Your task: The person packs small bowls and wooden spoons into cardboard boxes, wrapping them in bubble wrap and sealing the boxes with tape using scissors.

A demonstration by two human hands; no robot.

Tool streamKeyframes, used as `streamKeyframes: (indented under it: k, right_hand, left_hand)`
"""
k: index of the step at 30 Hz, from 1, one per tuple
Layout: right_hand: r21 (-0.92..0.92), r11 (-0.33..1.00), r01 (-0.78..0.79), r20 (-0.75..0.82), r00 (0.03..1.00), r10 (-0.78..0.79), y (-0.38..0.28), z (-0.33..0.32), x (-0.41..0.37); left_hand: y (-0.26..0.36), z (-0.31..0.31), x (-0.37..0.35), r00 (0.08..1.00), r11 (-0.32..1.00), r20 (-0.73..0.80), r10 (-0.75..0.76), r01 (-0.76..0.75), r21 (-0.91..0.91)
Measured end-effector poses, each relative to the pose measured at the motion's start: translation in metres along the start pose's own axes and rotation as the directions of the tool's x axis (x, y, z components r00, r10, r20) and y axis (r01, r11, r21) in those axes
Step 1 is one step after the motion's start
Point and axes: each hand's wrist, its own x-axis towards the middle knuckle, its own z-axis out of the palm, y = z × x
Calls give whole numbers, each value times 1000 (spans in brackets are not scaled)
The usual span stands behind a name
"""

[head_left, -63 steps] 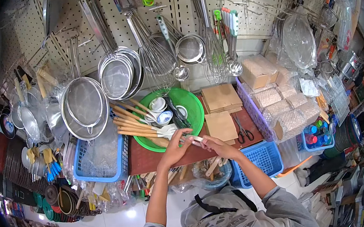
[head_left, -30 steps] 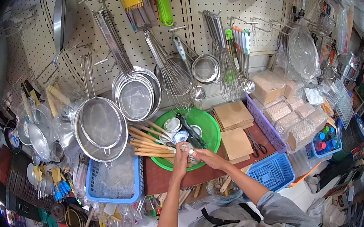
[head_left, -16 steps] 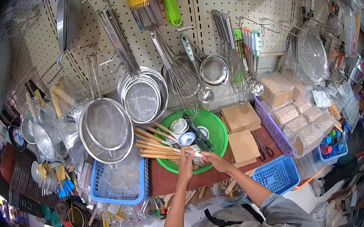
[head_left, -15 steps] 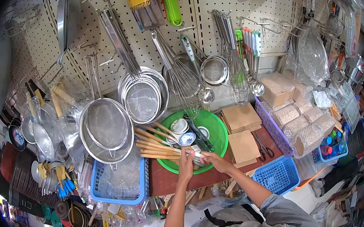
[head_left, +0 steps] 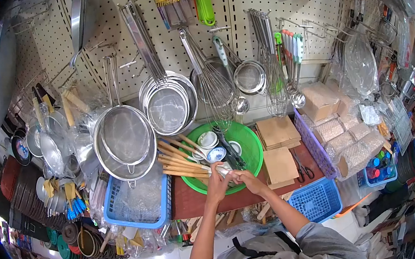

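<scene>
Over the front of a green basin (head_left: pixel 253 147), my left hand (head_left: pixel 217 183) has its fingers closed around a bundle of wooden-handled utensils (head_left: pixel 183 164). The handles stick out to the left past the basin's rim. Close beside it, my right hand (head_left: pixel 248 180) is closed at the pale wrapped end of the bundle; what exactly its fingers pinch is too small to tell. Inside the basin lie small round dishes (head_left: pixel 207 140), a blue-and-white bowl (head_left: pixel 216 154) and dark-handled items (head_left: pixel 230 152).
Brown cardboard pieces (head_left: pixel 280 166) and scissors (head_left: pixel 302 166) lie right of the basin. Blue baskets stand at left (head_left: pixel 166 195) and right (head_left: pixel 315 199), with a purple basket (head_left: pixel 317 150) of wrapped goods behind. Strainers (head_left: pixel 125 139) and whisks (head_left: pixel 215 95) hang above.
The whole view has shifted slightly, with the scene a little further right. Both hands stay at the bundle, and my right hand's fingers have drawn in closer to my left hand.
</scene>
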Motion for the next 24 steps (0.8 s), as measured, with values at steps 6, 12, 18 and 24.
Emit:
streamKeyframes:
  k: [6, 12, 18, 24]
  right_hand:
    - [-86, 989, 118, 60, 992, -113, 9, -7, 2]
    - [57, 998, -35, -18, 999, 36, 1, -2, 1]
    - [-23, 1000, -15, 27, 1000, 16, -16, 5, 0]
    - [-31, 997, 66, -15, 998, -67, 1, 0, -1]
  left_hand:
    - [14, -20, 6, 877, 809, 352, -327, 453, -375]
    - [-32, 7, 5, 997, 995, 55, 57, -52, -90]
    - [12, -20, 5, 924, 834, 225, -308, 376, -403]
    - [11, -9, 3, 991, 989, 118, -67, 82, -124]
